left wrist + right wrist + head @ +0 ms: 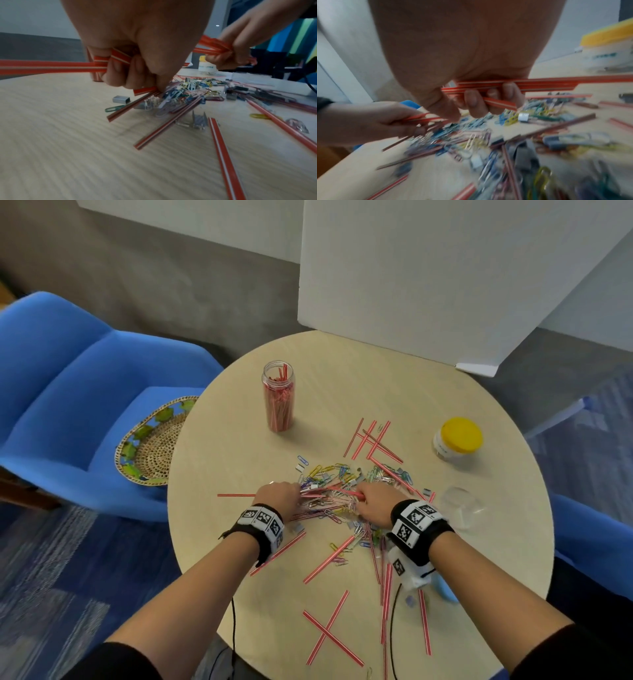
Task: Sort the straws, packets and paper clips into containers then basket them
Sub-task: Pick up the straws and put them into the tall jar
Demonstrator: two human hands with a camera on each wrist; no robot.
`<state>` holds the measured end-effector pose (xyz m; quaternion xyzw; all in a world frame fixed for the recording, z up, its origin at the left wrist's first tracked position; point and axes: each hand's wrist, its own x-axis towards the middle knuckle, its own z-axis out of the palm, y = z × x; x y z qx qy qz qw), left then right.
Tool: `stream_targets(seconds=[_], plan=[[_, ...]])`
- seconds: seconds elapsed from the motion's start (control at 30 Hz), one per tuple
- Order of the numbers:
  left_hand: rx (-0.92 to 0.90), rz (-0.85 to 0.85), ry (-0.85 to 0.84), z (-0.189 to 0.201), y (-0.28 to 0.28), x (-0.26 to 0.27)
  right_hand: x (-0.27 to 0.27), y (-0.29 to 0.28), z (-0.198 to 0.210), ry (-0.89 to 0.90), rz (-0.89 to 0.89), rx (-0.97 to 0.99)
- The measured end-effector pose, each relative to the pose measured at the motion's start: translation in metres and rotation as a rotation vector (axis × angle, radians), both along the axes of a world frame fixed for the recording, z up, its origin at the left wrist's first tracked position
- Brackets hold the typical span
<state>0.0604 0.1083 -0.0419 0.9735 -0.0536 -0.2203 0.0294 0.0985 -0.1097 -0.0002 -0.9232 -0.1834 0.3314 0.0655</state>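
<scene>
Red-and-white striped straws [329,558] lie scattered over the round table [233,460], mixed with a heap of coloured paper clips [329,474] and small grey packets [121,99]. My left hand [293,495] is at the heap's left edge, its fingers [118,75] curled round a few straws [51,67] that stick out leftwards. My right hand [360,501] is at the heap's right side and grips a bundle of straws [539,84] against the palm. A tall clear jar [278,397] holding straws stands at the back left.
A yellow-lidded tub [459,440] stands at the right, with a clear cup [460,505] nearer me. A woven basket [150,440] rests on the blue chair [68,392] left of the table. A white board [411,285] stands behind.
</scene>
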Motion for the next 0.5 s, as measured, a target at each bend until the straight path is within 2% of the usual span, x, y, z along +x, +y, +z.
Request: stream_targets(seconds=[0.13,0.27,0.4,0.5], plan=[[-0.191,0.117,-0.005,0.002,0.013,0.002,-0.029,0.012,-0.006,0.084,0.103,-0.012],[-0.418,0.285,-0.076,0.002,0.026,0.001,-0.044,0.03,-0.012,0.104,0.11,-0.01],[-0.575,0.404,-0.08,0.006,0.035,0.001,-0.055,0.041,-0.01,0.125,0.244,0.069],[-0.734,0.481,-0.085,0.011,0.038,-0.006,-0.065,0.046,-0.012,0.087,0.409,-0.023]])
